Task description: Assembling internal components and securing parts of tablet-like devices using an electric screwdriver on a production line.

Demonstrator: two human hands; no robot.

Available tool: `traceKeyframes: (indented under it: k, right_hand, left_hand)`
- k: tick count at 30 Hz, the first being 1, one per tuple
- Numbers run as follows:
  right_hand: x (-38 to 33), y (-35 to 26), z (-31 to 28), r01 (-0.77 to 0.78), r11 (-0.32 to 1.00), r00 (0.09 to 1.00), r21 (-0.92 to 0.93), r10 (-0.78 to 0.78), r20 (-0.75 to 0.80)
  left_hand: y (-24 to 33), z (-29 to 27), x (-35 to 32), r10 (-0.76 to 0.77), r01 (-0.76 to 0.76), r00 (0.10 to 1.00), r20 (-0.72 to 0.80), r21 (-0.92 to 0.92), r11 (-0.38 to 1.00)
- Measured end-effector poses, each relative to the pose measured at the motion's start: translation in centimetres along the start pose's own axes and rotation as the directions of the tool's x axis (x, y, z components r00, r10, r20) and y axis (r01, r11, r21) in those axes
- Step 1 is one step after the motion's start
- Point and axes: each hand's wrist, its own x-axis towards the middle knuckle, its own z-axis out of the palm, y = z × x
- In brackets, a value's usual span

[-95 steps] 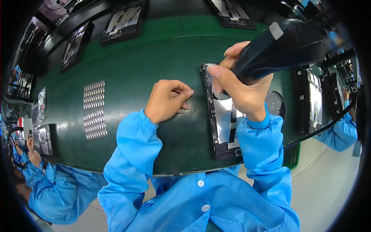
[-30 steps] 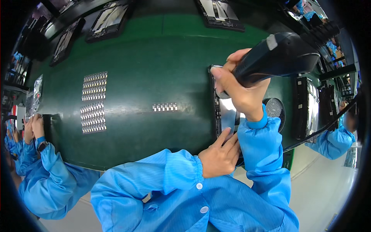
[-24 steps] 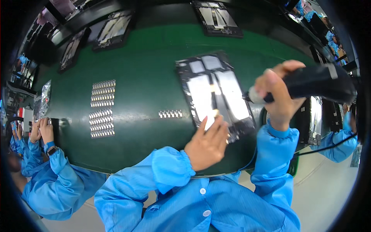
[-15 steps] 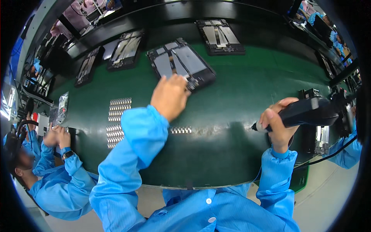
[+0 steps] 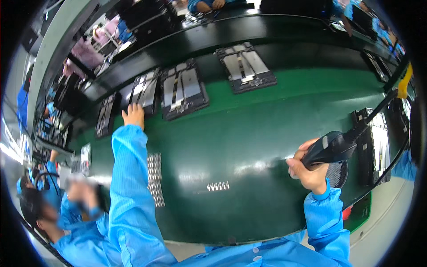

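My left hand point(image 5: 134, 116) is stretched out with its fingers apart. It is at the near edge of an opened tablet point(image 5: 145, 92), whose light battery panels face up; whether the fingertips press on it I cannot tell. Right beside that lies another opened tablet point(image 5: 183, 91), with a third tablet point(image 5: 106, 116) to the left and a fourth tablet point(image 5: 246, 67) farther right. My right hand point(image 5: 309, 167) is wrapped round a black corded electric screwdriver point(image 5: 328, 149), held above the green mat point(image 5: 258, 133). The tip of the tool is hidden behind my fingers.
Small metal parts point(image 5: 155, 178) lie in rows beside my left sleeve, and a short strip of them point(image 5: 218, 186) sits mid-mat. A round mesh-topped thing point(image 5: 339, 174) and a stack of tablets point(image 5: 372, 147) stand at the right. A co-worker point(image 5: 75, 227) sits at the left.
The tablet formerly under my left hand now lies farther left, next to the others. That hand has let go and moved left. My right hand still holds the screwdriver. The view has shifted.
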Motion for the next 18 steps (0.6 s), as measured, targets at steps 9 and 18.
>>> traceKeyframes:
  k: [9, 18]
  right_hand:
    - [1.3, -0.3, -1.5, -0.129, 0.991, 0.99, 0.022, 0.13, -0.061]
    - [1.5, -0.5, -2.6, -0.117, 0.992, 0.993, 0.057, 0.118, -0.009]
  left_hand:
    - [-5.1, -0.4, 1.2, -0.048, -0.061, 0.969, -0.242, -0.424, 0.904]
    - [-8.9, -14.3, -7.5, -0.305, -0.059, 0.768, -0.563, -0.536, 0.842]
